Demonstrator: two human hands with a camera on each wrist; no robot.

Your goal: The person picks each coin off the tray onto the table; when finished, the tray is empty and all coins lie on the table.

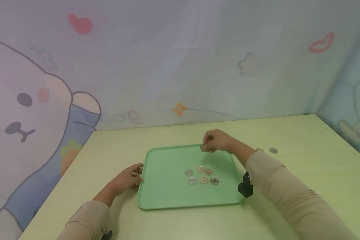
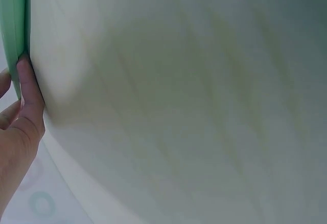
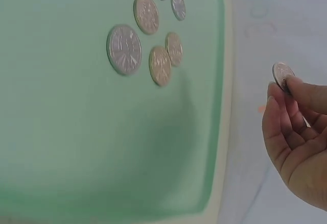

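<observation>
Tray (image 1: 165, 190): one, green, on the table (image 1: 303, 160)
Coins on tray (image 1: 201, 175): six, clustered
Right hand (image 1: 217, 140): pinches a seventh coin (image 3: 282, 75) above the tray's far edge
Left hand (image 1: 126, 179): fingers grip the tray's left rim
Stray coin (image 1: 273, 150): one, on the table

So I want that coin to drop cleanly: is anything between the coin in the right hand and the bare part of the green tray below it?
Nothing visible. The right hand pinches the coin over the tray by its far edge; the six coins lie nearer the middle.
</observation>
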